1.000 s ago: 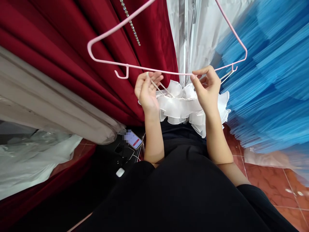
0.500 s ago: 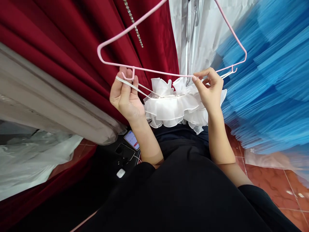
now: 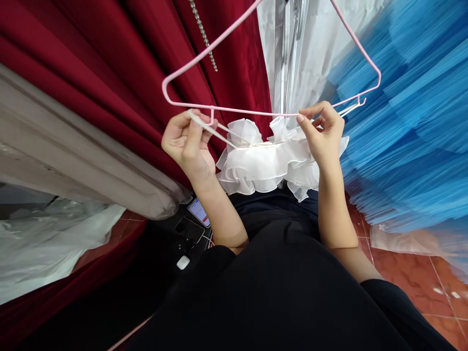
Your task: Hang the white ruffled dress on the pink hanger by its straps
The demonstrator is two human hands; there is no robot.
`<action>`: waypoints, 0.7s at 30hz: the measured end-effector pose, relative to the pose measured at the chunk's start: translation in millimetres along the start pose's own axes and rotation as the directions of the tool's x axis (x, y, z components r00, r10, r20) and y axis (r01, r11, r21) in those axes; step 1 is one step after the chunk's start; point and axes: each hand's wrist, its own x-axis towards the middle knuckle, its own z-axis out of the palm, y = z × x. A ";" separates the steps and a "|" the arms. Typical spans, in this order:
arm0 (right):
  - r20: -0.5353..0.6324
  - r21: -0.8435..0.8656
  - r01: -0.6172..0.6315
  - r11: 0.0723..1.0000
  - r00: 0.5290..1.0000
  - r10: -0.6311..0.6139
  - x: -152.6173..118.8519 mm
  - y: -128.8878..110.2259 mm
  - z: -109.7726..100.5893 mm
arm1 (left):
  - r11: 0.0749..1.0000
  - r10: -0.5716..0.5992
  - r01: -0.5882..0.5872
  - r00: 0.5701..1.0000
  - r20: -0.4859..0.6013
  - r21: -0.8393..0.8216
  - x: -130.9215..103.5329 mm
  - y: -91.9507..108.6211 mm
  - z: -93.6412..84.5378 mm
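A pink clothes hanger [image 3: 252,112] is held up in front of me, its top cut off by the frame edge. My right hand [image 3: 323,134] pinches its bottom bar right of the middle. With my left hand [image 3: 192,146] I grip a thin white strap [image 3: 215,132] beside the hanger's left small hook. That strap runs down to a white ruffled garment [image 3: 263,163] hanging below the bar. On the right, another white strap [image 3: 349,109] reaches the right small hook. My fingers partly hide the left hook.
Dark red curtain-like fabric [image 3: 127,63] hangs at the left, with a beaded strand [image 3: 203,34] in front. Layered blue tulle [image 3: 409,122] fills the right side. Below my left forearm lie a lit phone [image 3: 198,213] and a white case [image 3: 183,262]. Red tiles [image 3: 402,278] cover the floor.
The hanger has shifted right and tilted slightly. My left hand has slid the strap end out from the left hook's tip, still holding it; my right hand moved slightly right with the bar.
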 end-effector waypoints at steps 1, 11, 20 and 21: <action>-0.001 -0.006 0.004 1.000 1.000 -0.004 -0.5 1.1 -0.2 | 1.000 -0.011 0.011 1.000 -0.007 0.018 1.6 -2.3 0.7; 0.042 -0.070 0.063 0.996 0.997 -0.060 -3.0 5.6 9.6 | 0.979 0.191 -0.168 0.954 -0.232 0.114 3.5 -37.5 5.5; 0.076 -0.126 0.099 0.987 0.993 -0.090 -6.6 -0.4 13.7 | 0.919 -0.390 0.391 0.895 0.216 0.039 -11.3 -41.8 42.9; 0.074 -0.133 0.101 0.986 0.993 -0.092 -6.5 -2.3 14.8 | 0.899 -0.424 0.439 0.865 0.268 0.004 -13.0 -41.4 50.9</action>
